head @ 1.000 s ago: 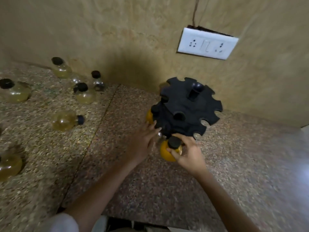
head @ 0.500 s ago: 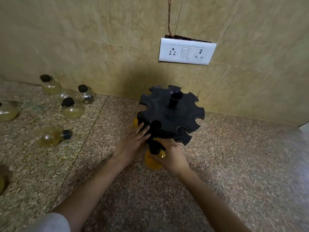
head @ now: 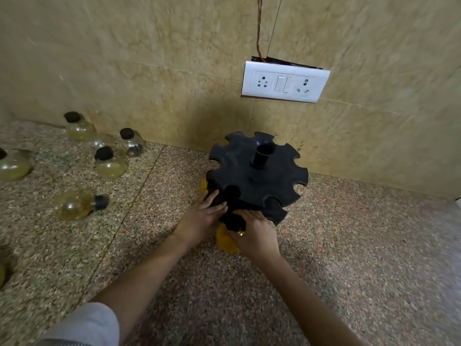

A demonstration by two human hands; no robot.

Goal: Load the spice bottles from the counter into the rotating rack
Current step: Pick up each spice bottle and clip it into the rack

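Fingers (head: 245, 216) of right hand (head: 257, 236) curl round bottle (head: 225, 242), at rack (head: 249, 176) front. Left hand (head: 199, 221) flat against rack. Second bottle (head: 203, 187) seated; several loose bottles (head: 109, 166) near counter (head: 349, 245) left edge.

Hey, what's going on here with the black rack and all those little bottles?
A person is loading spice bottles into the black rotating rack on the speckled counter. Their right hand grips an orange-filled bottle by its neck at a slot on the rack's near edge, while the left hand rests with straight fingers on the rack beside it. Several pale bottles stand on the counter to the left, and a tipped bottle lies on its side.
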